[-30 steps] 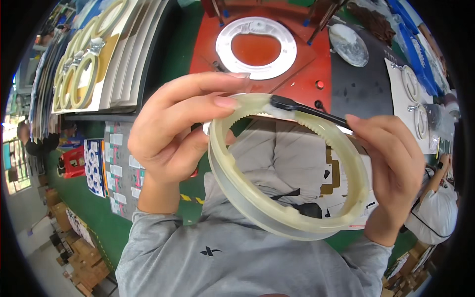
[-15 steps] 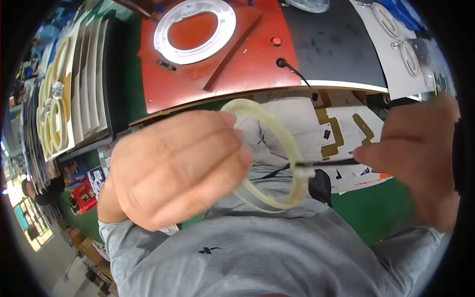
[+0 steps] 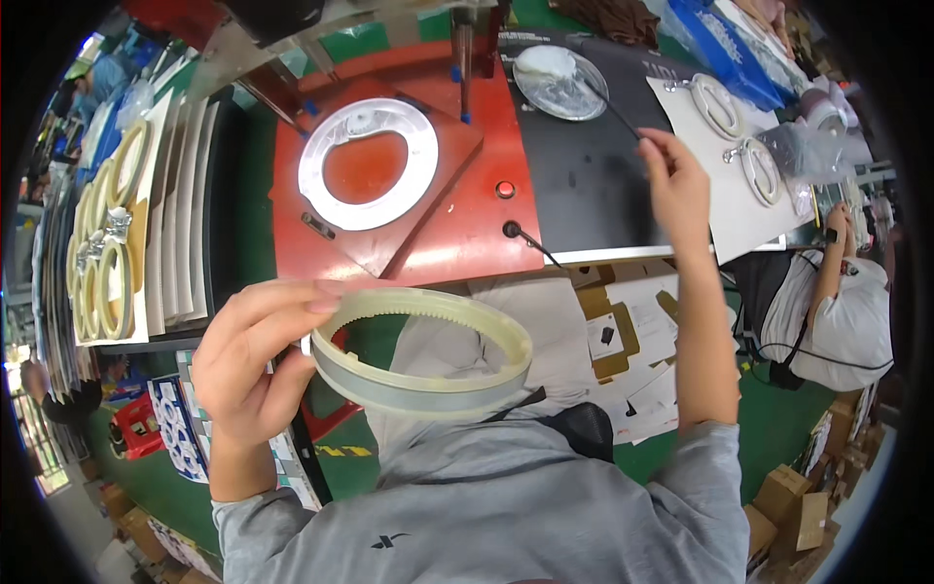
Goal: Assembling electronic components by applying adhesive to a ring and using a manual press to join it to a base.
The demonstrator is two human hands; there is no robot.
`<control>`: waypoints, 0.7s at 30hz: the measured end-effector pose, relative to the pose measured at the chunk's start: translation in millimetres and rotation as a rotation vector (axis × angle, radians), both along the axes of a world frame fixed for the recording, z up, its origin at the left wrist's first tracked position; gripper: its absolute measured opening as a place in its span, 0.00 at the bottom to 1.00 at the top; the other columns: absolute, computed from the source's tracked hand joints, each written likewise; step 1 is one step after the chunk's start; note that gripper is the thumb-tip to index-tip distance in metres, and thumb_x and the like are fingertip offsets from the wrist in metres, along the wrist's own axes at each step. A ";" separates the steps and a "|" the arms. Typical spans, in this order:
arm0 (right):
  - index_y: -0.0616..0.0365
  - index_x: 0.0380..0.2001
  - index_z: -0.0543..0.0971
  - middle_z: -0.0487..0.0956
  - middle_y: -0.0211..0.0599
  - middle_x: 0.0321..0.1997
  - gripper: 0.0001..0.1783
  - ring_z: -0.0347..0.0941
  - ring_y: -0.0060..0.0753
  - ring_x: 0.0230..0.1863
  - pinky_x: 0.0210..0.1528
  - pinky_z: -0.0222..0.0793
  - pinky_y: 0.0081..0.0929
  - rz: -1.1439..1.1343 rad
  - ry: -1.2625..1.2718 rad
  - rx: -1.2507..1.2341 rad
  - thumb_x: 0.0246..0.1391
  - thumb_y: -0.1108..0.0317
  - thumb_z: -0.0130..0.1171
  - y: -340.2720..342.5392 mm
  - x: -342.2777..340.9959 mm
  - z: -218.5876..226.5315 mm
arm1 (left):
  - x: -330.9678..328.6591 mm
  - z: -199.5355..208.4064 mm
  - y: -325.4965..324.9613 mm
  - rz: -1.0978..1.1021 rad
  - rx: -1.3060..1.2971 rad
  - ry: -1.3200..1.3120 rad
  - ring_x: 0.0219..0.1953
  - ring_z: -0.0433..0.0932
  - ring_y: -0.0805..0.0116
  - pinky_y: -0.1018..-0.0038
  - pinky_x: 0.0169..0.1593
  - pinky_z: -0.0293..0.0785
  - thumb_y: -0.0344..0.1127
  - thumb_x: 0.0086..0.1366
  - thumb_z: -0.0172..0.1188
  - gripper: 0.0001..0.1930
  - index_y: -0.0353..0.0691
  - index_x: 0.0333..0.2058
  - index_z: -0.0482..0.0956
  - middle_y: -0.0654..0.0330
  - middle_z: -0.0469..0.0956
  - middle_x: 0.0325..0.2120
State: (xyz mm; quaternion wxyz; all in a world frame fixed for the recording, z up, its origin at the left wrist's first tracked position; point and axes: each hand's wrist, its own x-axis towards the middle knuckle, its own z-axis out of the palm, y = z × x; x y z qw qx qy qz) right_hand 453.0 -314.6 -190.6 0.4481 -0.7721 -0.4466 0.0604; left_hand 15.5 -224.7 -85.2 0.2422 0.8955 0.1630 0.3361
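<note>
ring gear first — we pinch the cream toothed ring gear [image 3: 423,352] at its left rim in our left hand [image 3: 251,365], held nearly flat at chest height. farther out and to the right, our right hand [image 3: 678,190] pinches a thin brush [image 3: 611,107] whose tip lies in the shallow metal dish [image 3: 561,83].

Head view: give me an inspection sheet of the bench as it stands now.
Surface: red fixture plate beside black mat.
Job's things: cream toothed ring held level over the lap; thin brush reaching to the round dish.
Clutter: white ring on the fixture; metal rings on white sheet.
Grippers: left hand grips the ring's rim; right hand pinches the brush.
Cables: black lead from the fixture.
Surroundings: ring racks at left; another person at right.
</note>
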 end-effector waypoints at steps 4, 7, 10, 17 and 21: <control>0.61 0.44 0.84 0.83 0.44 0.43 0.08 0.79 0.51 0.48 0.52 0.73 0.38 -0.009 -0.427 0.022 0.64 0.71 0.62 6.1 0.3 -24.4 | -2.6 2.0 2.6 0.083 -0.087 -0.024 0.41 0.82 0.58 0.68 0.43 0.78 0.26 0.59 0.68 0.15 0.31 0.45 0.85 0.50 0.81 0.39; 0.61 0.44 0.83 0.82 0.46 0.46 0.09 0.78 0.51 0.51 0.55 0.72 0.39 -0.051 -0.408 0.053 0.64 0.71 0.62 2.8 -13.1 -15.0 | -10.8 9.1 7.6 0.144 -0.069 0.054 0.38 0.80 0.60 0.70 0.39 0.75 0.24 0.56 0.69 0.17 0.30 0.46 0.85 0.51 0.82 0.37; 0.63 0.45 0.83 0.82 0.42 0.43 0.08 0.78 0.41 0.42 0.47 0.73 0.32 -0.001 -0.262 0.233 0.65 0.74 0.61 0.9 -56.7 26.9 | -10.9 0.2 6.4 0.242 -0.308 -0.047 0.38 0.81 0.65 0.73 0.42 0.76 0.22 0.59 0.69 0.16 0.28 0.47 0.84 0.53 0.83 0.38; 0.61 0.43 0.82 0.80 0.38 0.40 0.16 0.75 0.43 0.39 0.43 0.70 0.35 0.662 -0.328 0.424 0.49 0.72 0.73 22.1 -181.1 83.2 | 40.7 -35.7 19.8 0.346 -0.753 -0.372 0.33 0.79 0.81 0.84 0.36 0.74 0.26 0.66 0.68 0.12 0.33 0.45 0.76 0.63 0.81 0.32; 0.58 0.39 0.81 0.76 0.37 0.41 0.18 0.69 0.45 0.45 0.47 0.63 0.42 0.623 -0.426 0.285 0.45 0.65 0.76 55.2 -211.5 76.2 | 59.6 -44.5 31.1 0.378 -0.753 -0.491 0.30 0.77 0.81 0.84 0.33 0.73 0.28 0.66 0.69 0.12 0.34 0.41 0.74 0.63 0.79 0.29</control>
